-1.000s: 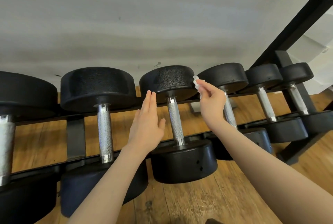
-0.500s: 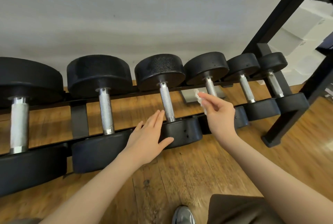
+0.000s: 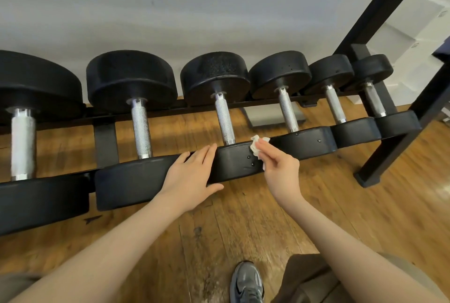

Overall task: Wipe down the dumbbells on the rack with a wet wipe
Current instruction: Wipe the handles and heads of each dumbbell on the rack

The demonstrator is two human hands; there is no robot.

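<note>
— Six dumbbells are sitting along the rack (image 3: 372, 22)?
— Yes. The right hand (image 3: 280, 168) is pinching the wet wipe (image 3: 257, 145) against the third dumbbell (image 3: 233, 164) at the front rail; the left hand (image 3: 192, 176), fingers straight, is resting beside it.

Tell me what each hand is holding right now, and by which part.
The right hand pinches a crumpled white wet wipe at its near edge between fingertips and thumb. The left hand holds nothing; it rests flat on a dumbbell head.
</note>
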